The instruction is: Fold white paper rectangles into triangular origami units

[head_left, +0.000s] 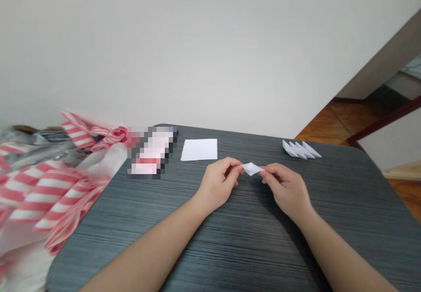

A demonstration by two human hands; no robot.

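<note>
A small piece of folded white paper (252,169), diamond-shaped from here, is held above the dark table (230,248). My left hand (219,182) pinches its left corner between thumb and fingers. On the opposite corner, my right hand (287,189) has a matching pinch. Beyond my left hand lies a flat white rectangle of paper (199,150), perhaps a stack of sheets. Several folded white paper pieces (301,149) with pointed tips sit overlapped in a row, beyond my right hand.
A blurred-out phone-like object (153,149) lies at the table's far left. Red-and-white striped cloth (49,191) is heaped beside the left edge. A pale wall (204,55) rises behind the table, and wooden floor (324,123) shows at the right.
</note>
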